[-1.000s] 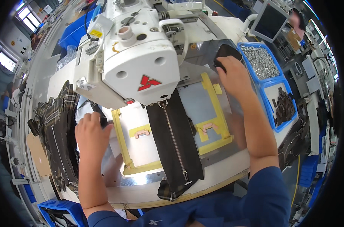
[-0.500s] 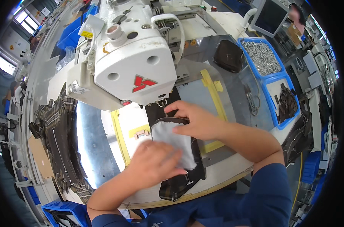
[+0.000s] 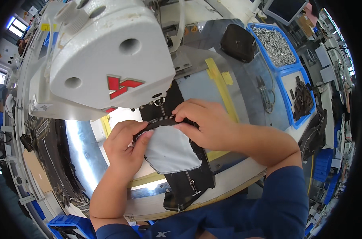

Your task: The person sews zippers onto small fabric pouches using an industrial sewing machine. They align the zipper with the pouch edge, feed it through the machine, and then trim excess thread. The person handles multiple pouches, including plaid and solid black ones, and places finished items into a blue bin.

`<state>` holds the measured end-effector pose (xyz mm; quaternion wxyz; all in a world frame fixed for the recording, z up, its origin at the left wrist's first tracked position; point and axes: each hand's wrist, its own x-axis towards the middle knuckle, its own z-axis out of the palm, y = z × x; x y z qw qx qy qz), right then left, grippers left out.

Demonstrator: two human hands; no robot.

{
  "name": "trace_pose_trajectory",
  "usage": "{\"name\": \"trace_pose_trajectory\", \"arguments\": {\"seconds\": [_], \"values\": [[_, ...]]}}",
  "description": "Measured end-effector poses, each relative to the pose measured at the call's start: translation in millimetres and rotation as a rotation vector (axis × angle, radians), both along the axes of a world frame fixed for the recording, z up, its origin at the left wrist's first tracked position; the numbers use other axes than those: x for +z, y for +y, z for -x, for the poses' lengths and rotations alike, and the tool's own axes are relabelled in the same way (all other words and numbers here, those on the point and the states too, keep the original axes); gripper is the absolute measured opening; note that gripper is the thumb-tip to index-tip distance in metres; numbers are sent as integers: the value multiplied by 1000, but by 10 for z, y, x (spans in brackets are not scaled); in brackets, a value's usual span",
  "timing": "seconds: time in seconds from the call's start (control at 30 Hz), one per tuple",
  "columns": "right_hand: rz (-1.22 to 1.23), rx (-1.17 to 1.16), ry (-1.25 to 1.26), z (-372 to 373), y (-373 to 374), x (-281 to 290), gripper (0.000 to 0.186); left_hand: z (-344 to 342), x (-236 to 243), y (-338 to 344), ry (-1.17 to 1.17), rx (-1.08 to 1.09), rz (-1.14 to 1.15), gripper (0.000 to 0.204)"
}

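Observation:
My left hand (image 3: 127,143) pinches the left end of a curved metal-toothed zipper (image 3: 162,119) between thumb and fingers. Its right end is gripped the same way by my right hand (image 3: 207,121). From the zipper a light grey lining piece (image 3: 171,149) hangs toward me, flat and wrinkled. Beneath it lies a dark fabric panel (image 3: 203,177) with a second zipper and a metal pull (image 3: 193,184). Just beyond my fingers a metal ring (image 3: 159,100) sits under the white sewing machine head (image 3: 113,59). My fingers hide both ends of the curved zipper.
At the right stand blue bins, one with metal pulls (image 3: 274,46), another with dark strips (image 3: 302,99). Thread snips (image 3: 263,93) and a dark pouch (image 3: 237,43) lie on the machine table. Yellow tape (image 3: 221,89) marks the plate. Dark and plaid fabric pieces (image 3: 55,155) pile at the left.
My left hand has moved up and away from me, from over the lining to the zipper's left end, and now pinches it. The zipper edge is spread wider. The machine head appears larger.

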<state>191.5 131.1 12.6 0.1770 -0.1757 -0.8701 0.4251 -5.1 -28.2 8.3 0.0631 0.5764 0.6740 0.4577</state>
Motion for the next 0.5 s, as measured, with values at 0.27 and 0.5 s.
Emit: {"name": "trace_pose_trajectory", "arguments": {"seconds": [0.27,0.5], "values": [[-243,81,252,49,8,37,18,56,-8,-46,92,-74,-2,23],[-315,132,298,69,0,-48,19,1,13,-87,78,-109,-5,24]]}}
